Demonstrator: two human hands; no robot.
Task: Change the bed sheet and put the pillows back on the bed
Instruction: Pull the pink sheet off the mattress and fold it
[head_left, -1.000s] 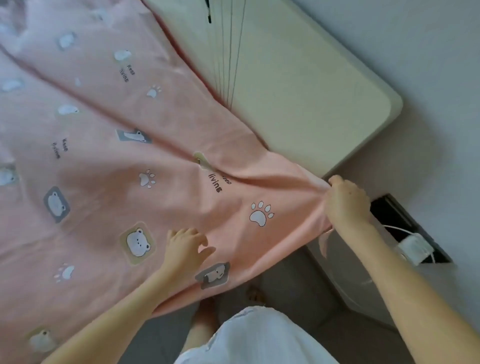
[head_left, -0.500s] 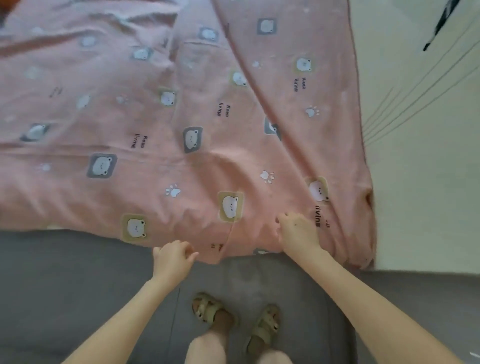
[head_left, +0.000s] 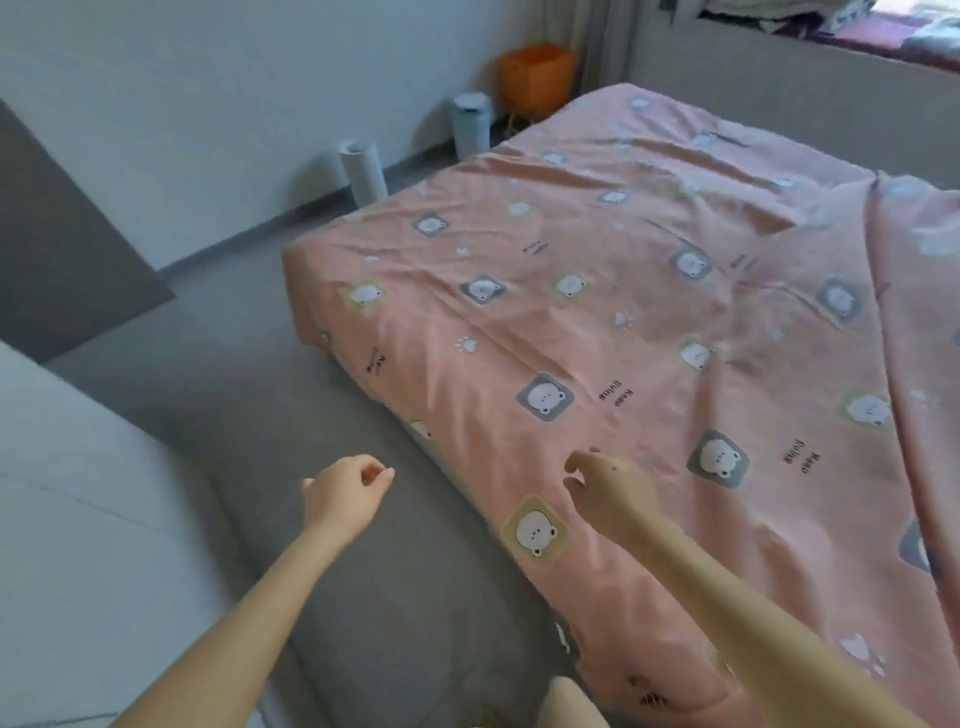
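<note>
Bed sheet (head_left: 623, 322) is released now, left hand (head_left: 347, 493) curled empty over floor (head_left: 234, 364), right hand (head_left: 613, 493) loose above it, a white cylinder (head_left: 362, 171) standing beyond.

Person: two hands, forearms, one leg in view.
Left hand (head_left: 345, 493) at 7 o'clock, right hand (head_left: 610, 493) at 5 o'clock; forearms (head_left: 234, 623) bare to frame edge. Small dark spots on right hand's back. Bare leg (head_left: 571, 701) at 6 o'clock.

Pink bear-print sheet (head_left: 623, 322) is lying spread, wrinkled; left hand (head_left: 345, 491) is hanging fisted above grey floor (head_left: 234, 364); right hand (head_left: 613, 488) is hovering, loosely curled, over sheet's near edge.
</note>
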